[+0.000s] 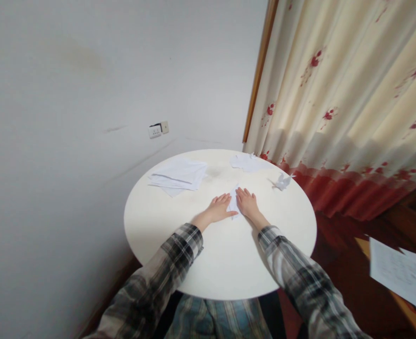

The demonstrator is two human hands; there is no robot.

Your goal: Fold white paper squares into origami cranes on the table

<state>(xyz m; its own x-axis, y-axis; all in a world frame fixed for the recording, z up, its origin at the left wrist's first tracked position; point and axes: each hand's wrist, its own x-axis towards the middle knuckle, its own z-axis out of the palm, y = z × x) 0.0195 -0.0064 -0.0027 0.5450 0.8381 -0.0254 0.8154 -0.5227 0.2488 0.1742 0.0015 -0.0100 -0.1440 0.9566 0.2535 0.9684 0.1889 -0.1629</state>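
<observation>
A small folded piece of white paper (234, 201) lies on the round white table (180, 226), pressed between both hands. My left hand (221, 209) lies flat with fingers stretched out, its fingertips resting on the paper's left side. My right hand (246, 202) lies flat as well, fingers extended over the paper's right edge. Most of the paper is hidden under the fingers.
A loose stack of white sheets (178, 176) sits at the table's far left, more crumpled paper (246, 162) at the far edge, and a folded paper crane (282, 181) to the right. A floral curtain (338, 103) hangs behind. Printed sheets (398, 273) lie lower right.
</observation>
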